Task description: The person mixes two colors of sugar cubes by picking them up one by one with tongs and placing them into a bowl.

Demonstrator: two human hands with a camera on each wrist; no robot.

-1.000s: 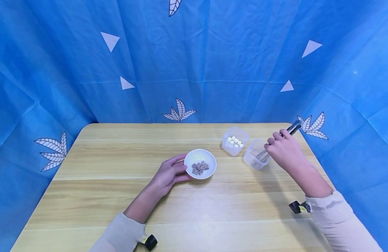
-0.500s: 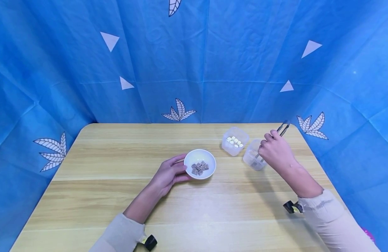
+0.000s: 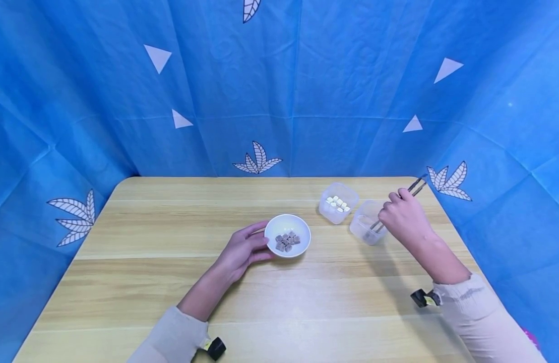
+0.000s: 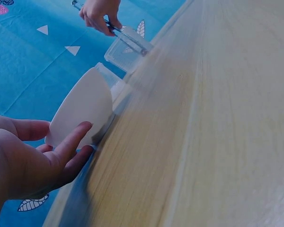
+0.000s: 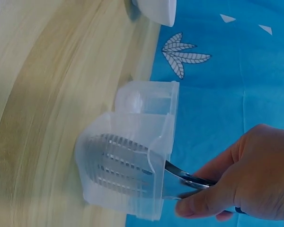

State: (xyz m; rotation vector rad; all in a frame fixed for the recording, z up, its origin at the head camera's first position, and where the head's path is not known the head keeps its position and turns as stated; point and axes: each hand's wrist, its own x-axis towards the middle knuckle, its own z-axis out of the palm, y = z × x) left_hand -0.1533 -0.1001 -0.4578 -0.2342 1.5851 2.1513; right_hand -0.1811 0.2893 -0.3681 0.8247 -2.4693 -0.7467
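My left hand (image 3: 243, 250) holds a small white bowl (image 3: 301, 228) by its left side. In the left wrist view, the fingers support the outside of the bowl (image 4: 85, 104). Several brown cubes (image 3: 287, 242) lie together in its bottom. Over on the right, my right hand (image 3: 404, 214) grips metal tongs (image 3: 417, 185), whose lower ends reach down into a clear plastic container (image 3: 358, 233). Seen from the right wrist, the slotted tong heads (image 5: 125, 163) show through the wall of this tilted-looking container (image 5: 92, 194). What lies between the heads is hard to make out.
A second clear container (image 3: 325, 212) with several small white pieces (image 3: 337, 203) stands just behind and left of the first. The wooden table (image 3: 170, 212) ends at a blue curtain (image 3: 215, 91) with leaf and triangle prints.
My right hand moved a little left with the tongs, then slightly back right, the tongs staying in the container. Their handles also shifted angle. My left hand and the bowl have stayed put.
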